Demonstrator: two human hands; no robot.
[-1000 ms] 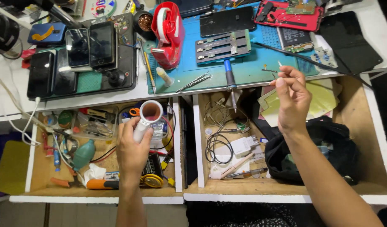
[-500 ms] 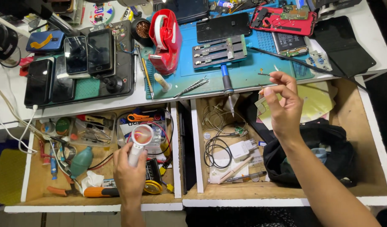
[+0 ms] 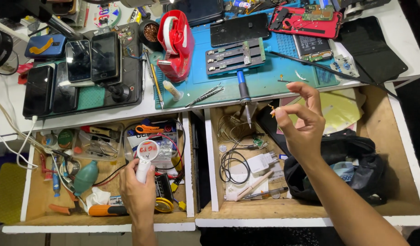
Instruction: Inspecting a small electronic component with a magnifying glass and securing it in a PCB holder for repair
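My left hand (image 3: 138, 193) grips a small white bottle (image 3: 146, 157) with a round cap facing up. It hangs over the open left drawer (image 3: 187, 150), which is full of tools and cables. My right hand (image 3: 303, 125) hovers over the open right drawer (image 3: 209, 159). Its thumb and forefinger pinch a tiny gold-coloured part (image 3: 273, 109), and the other fingers are spread. Just beyond that hand lies the blue work mat (image 3: 264, 75) on the white desk.
On the mat are a red tape dispenser (image 3: 175, 43), a blue-handled iron (image 3: 243, 91), tweezers (image 3: 205, 95) and an opened red phone (image 3: 310, 20). Several phones (image 3: 77, 64) lie at the left. A black bag (image 3: 337, 168) and a white charger (image 3: 260, 161) sit in the right drawer.
My left hand has drawn the white bottle nearer to me over the left drawer. My right hand has dropped from the desk edge to above the right drawer, still pinching.
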